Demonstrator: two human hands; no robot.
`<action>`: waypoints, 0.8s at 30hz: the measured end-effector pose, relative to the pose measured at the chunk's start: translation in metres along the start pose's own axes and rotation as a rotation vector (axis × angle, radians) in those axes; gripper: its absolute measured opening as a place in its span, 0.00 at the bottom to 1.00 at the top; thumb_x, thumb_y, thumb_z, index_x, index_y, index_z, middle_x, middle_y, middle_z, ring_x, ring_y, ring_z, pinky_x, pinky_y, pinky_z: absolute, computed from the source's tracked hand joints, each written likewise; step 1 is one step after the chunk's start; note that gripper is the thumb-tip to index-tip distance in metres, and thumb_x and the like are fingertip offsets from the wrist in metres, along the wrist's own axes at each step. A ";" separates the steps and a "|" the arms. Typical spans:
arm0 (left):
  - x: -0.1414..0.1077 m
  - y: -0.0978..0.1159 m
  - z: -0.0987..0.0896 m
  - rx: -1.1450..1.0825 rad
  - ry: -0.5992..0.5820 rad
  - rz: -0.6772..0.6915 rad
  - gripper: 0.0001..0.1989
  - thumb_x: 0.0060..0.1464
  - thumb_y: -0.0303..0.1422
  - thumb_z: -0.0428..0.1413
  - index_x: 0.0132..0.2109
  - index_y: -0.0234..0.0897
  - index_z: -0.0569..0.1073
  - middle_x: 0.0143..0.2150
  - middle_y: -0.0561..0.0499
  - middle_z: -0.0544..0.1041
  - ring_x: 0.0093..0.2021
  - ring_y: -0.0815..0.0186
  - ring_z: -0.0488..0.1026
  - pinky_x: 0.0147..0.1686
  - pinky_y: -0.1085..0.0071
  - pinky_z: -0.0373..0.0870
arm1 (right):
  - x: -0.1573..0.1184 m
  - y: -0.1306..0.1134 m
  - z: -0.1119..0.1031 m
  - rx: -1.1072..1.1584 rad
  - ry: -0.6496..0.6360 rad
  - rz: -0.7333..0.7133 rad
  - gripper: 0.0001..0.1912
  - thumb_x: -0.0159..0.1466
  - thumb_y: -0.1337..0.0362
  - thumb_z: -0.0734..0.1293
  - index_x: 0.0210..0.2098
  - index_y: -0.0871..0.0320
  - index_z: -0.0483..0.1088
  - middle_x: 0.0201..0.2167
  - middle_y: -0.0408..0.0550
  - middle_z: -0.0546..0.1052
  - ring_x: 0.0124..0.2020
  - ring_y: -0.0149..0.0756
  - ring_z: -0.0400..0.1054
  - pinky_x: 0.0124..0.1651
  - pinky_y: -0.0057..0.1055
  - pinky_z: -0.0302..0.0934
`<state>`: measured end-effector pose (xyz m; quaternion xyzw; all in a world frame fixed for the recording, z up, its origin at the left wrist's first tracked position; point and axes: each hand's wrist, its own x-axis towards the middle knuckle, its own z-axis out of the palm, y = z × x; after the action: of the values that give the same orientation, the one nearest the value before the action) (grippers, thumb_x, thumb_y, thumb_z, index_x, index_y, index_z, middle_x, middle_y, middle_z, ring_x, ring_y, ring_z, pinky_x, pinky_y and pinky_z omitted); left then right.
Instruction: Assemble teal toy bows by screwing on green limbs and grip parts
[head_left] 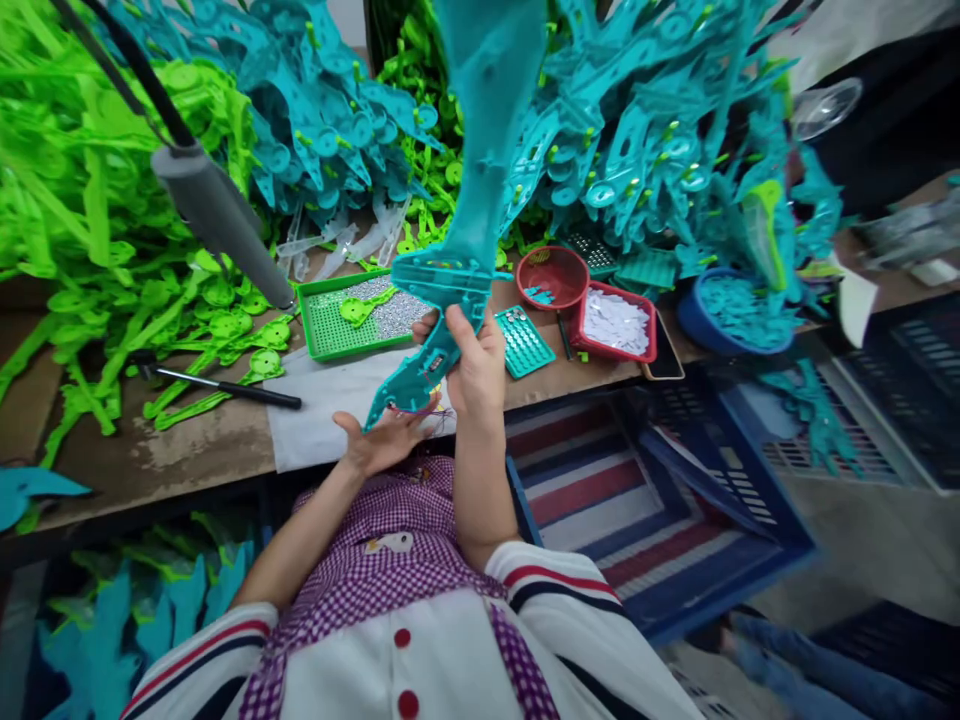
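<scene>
A long teal plastic part (480, 170) stands up from the middle of the view, its narrow curved end pointing down toward my lap. My right hand (476, 362) is wrapped round its lower section, thumb on top. My left hand (381, 440) lies palm up beneath the narrow tip, fingers spread under the part and partly hidden by it. Just behind is a green tray (322, 325) with small metal pieces and a lime-green part (366, 307). A white cloth (304, 420) lies under the part.
Lime-green parts (90, 180) and teal parts (637, 130) are heaped at the back. A hammer (247, 390) lies left, below a grey tool (217, 220). Right are a red bowl (553, 277), a red basket (615, 322), a blue bowl (739, 312) and a blue crate (780, 530).
</scene>
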<state>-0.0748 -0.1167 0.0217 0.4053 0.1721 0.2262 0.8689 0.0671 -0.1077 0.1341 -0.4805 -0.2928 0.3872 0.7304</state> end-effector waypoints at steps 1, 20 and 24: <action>0.000 -0.006 0.001 -0.072 -0.047 -0.005 0.62 0.27 0.80 0.34 0.58 0.42 0.71 0.55 0.37 0.74 0.62 0.47 0.66 0.56 0.50 0.63 | -0.003 -0.002 -0.003 0.027 0.043 -0.019 0.20 0.60 0.45 0.68 0.41 0.53 0.68 0.30 0.42 0.79 0.38 0.35 0.78 0.41 0.34 0.76; -0.138 0.094 0.024 1.125 0.245 0.198 0.11 0.64 0.36 0.52 0.40 0.41 0.79 0.33 0.51 0.78 0.33 0.67 0.73 0.35 0.73 0.67 | -0.012 -0.028 -0.045 -1.003 -0.946 0.121 0.04 0.58 0.64 0.65 0.33 0.56 0.67 0.18 0.36 0.69 0.22 0.27 0.63 0.29 0.27 0.55; -0.115 0.080 0.012 1.137 0.474 0.195 0.13 0.63 0.38 0.51 0.35 0.38 0.77 0.30 0.52 0.76 0.31 0.67 0.72 0.34 0.73 0.67 | 0.024 0.033 0.001 -1.207 -1.269 0.278 0.03 0.61 0.66 0.62 0.32 0.58 0.67 0.20 0.39 0.70 0.23 0.29 0.62 0.30 0.27 0.53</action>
<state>-0.1858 -0.1399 0.1052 0.7571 0.4162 0.2613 0.4305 0.0693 -0.0790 0.1055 -0.5099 -0.7361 0.4452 -0.0012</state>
